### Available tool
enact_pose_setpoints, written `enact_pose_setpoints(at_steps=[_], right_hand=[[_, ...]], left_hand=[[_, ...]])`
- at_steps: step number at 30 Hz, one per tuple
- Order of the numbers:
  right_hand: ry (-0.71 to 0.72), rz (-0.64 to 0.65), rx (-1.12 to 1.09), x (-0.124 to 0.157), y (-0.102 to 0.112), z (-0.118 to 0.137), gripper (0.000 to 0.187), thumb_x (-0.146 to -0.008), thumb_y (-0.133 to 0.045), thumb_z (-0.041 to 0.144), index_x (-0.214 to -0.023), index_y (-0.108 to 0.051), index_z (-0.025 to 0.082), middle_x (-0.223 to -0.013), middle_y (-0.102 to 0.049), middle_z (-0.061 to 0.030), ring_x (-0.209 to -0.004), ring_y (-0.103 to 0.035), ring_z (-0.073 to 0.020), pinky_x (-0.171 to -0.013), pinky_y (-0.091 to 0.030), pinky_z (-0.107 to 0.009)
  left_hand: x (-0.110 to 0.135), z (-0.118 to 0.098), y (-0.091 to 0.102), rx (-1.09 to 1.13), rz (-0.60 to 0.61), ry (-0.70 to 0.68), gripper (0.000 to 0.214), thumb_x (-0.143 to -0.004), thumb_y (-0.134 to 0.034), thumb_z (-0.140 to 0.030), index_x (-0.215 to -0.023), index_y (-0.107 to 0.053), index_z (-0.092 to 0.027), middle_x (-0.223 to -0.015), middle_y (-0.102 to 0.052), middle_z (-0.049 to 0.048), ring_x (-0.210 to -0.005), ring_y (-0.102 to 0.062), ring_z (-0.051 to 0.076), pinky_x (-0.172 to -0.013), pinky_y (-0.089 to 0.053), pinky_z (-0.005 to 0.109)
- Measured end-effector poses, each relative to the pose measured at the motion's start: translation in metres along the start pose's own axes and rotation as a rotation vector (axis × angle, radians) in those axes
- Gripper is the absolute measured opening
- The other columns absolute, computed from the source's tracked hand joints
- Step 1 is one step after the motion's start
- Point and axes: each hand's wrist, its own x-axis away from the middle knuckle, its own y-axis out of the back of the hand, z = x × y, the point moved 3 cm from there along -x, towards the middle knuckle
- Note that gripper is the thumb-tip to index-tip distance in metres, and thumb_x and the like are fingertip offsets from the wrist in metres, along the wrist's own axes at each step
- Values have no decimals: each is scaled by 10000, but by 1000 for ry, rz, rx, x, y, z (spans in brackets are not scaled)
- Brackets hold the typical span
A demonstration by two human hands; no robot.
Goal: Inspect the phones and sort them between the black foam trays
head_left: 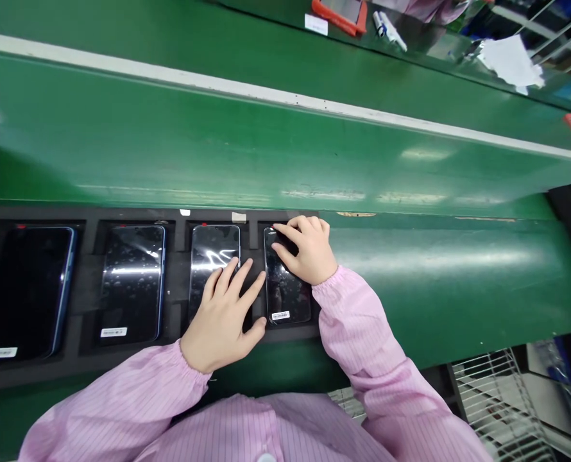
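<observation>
A black foam tray [179, 282] holds several dark-screened phones in a row of cut-outs. My left hand [225, 317] lies open, palm down and fingers spread, over the lower part of the third phone [215, 247] and the foam beside it. At the right end of the row, my right hand [307, 247] reaches over the top of a phone [288, 295] with a white barcode label near its bottom edge. Its index fingertip is at a small red mark on the top edge. The thumb sits apart, lower on the screen, and the other fingers are bent.
Farther left in the tray are another phone [131, 289] and a leftmost phone [28, 289], both labelled. The green bench [434, 256] extends right. Behind it, a raised shelf holds markers [389, 31], an orange-framed item [342, 14] and crumpled white paper [511, 61]. A wire rack [497, 398] stands lower right.
</observation>
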Motion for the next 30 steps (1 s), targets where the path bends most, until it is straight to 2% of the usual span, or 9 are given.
enact_pose_setpoints(at_steps=[3,5,8,11,14,16,19,25,30], right_hand=[[77,-40,-197,-1,8,-7,98,-860,-604,212,-858,-702,212,-1055,-664,-65,-1035,-569,-223,-981,-349,-433],[165,51,-370,-1,17,-15,110,-812,-581,132,-737,-635,193,-1051,-698,-55,-1091,-602,-213,-1052,-340,-451],[168,249,-586,2,36,-32,143,-775,-558,93,-674,-549,193,-928,-740,-15,-1083,-651,-195,-1111,-316,-490],[90,330,-654,7,53,-47,174,-786,-571,103,-644,-530,195,-829,-744,5,-997,-688,-185,-1114,-323,-506],[54,381,-714,9,62,-48,123,-807,-607,131,-702,-584,189,-826,-740,-17,-878,-700,-171,-982,-471,-416],[34,409,-761,10,64,-38,92,-823,-620,137,-903,-638,179,-845,-742,-25,-815,-700,-152,-844,-532,-326],[67,318,-651,14,61,-5,336,-860,-607,145,-1194,-582,180,-859,-749,-7,-753,-690,-133,-769,-527,-290],[217,-39,-170,50,29,90,328,-951,-445,124,-1237,-591,191,-713,-691,8,-628,-610,-139,-562,-414,-315],[112,-122,-183,60,19,110,337,-957,-462,142,-1265,-573,225,-788,-706,14,-636,-602,-138,-552,-427,-308]], left_hand=[[1,1,1,-1,5,-1,568,-880,-452,-263,-1440,-453,-166,-1541,-356,166,-1446,-239,389,-1126,-284,611],[1,1,1,-2,1,1,572,-876,-442,-246,-1442,-447,-169,-1546,-348,161,-1447,-238,387,-1123,-285,612],[2,1,0,-3,6,-5,587,-868,-444,-236,-1451,-431,-173,-1553,-335,158,-1449,-232,388,-1116,-290,616],[2,1,0,-5,19,-8,601,-864,-450,-237,-1462,-413,-183,-1556,-331,156,-1453,-219,391,-1109,-293,621],[2,1,0,-6,30,2,613,-859,-456,-239,-1468,-400,-197,-1562,-323,148,-1458,-209,388,-1109,-287,620],[1,1,1,-9,35,3,614,-857,-457,-236,-1467,-401,-201,-1565,-317,145,-1456,-212,387,-1108,-286,616],[0,1,2,-13,23,0,615,-853,-461,-236,-1465,-402,-200,-1563,-321,142,-1454,-221,381,-1107,-288,603],[6,4,-11,-24,-17,-36,562,-882,-458,-286,-1432,-439,-173,-1569,-319,137,-1475,-190,358,-1133,-247,571],[9,6,-17,-61,-48,-71,569,-869,-468,-268,-1427,-439,-159,-1573,-299,163,-1477,-171,377,-1136,-213,589]])
